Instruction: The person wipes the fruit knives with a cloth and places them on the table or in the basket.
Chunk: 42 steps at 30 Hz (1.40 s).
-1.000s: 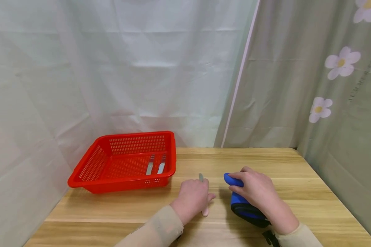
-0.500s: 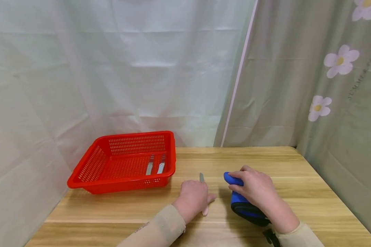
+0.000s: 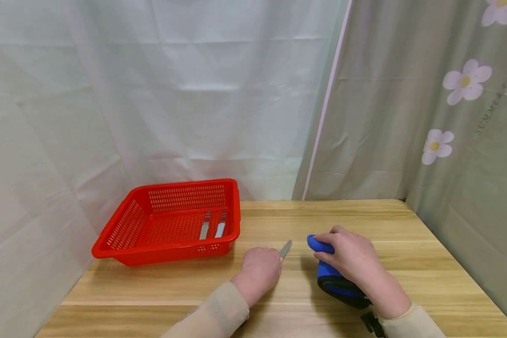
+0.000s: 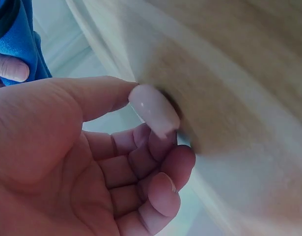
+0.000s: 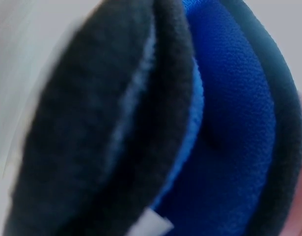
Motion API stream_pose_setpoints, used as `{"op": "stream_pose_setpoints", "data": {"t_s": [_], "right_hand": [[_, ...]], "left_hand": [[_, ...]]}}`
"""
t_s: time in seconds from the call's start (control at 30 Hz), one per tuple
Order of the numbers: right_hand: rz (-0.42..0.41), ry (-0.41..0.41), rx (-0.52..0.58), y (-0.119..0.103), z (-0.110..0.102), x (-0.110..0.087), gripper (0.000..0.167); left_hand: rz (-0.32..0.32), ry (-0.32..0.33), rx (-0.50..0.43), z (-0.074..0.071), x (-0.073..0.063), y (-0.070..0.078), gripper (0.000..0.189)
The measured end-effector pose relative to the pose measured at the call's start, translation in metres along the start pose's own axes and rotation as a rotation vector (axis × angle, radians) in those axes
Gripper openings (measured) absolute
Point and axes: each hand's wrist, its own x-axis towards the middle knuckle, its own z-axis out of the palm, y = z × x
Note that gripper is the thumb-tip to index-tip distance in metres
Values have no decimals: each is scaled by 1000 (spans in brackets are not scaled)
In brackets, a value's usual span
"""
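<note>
My left hand [image 3: 259, 273] pinches a small knife by its handle, low over the wooden table. The grey blade [image 3: 286, 249] points away and to the right. In the left wrist view the pale, smooth handle end [image 4: 154, 110] sits between the thumb and the fingers. To the right, my right hand [image 3: 350, 256] grips a folded blue cloth with black edging [image 3: 328, 271], its thumb and fingers on the upper end. Close up in the right wrist view, the layers of the cloth [image 5: 224, 118] bulge apart, and a white tag shows at the bottom.
A red perforated basket [image 3: 169, 251] stands at the back left of the table [image 3: 321, 216]. Inside lie two slim, knife-like things [image 3: 204, 227] with pale handles, side by side. Curtains [image 3: 219, 117] hang behind and on both sides.
The knife's blade has swung to the right in my left hand. The left thumb and the handle's near end no longer show in the head view. My right hand and the cloth stay almost still.
</note>
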Motion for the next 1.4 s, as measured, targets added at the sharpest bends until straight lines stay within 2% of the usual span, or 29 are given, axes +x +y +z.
{"op": "stream_pose_setpoints", "data": {"t_s": [0.13, 0.23, 0.33, 0.47, 0.63, 0.8, 1.03, 1.4], "right_hand": [[-6, -1, 1, -2, 2, 1, 38], [-18, 8, 3, -3, 3, 1, 39], [-19, 19, 1, -3, 2, 1, 39], [-8, 25, -3, -4, -1, 0, 41], [-18, 39, 10, -10, -5, 3, 41], [-65, 102, 19, -17, -7, 6, 40], [-81, 167, 41, -26, -10, 8, 41], [-127, 235, 36, -46, -17, 8, 44]], "left_hand": [[-31, 11, -84, 5, -3, -8, 24], [-17, 76, -121, 5, -8, -15, 23], [24, 142, -155, 1, -14, -21, 25], [65, 174, -219, -10, -23, -29, 26], [84, 210, -293, -20, -34, -39, 27], [93, 250, -395, -22, -43, -47, 26], [80, 331, -387, -27, -51, -54, 29], [58, 343, -330, -39, -60, -64, 31]]}}
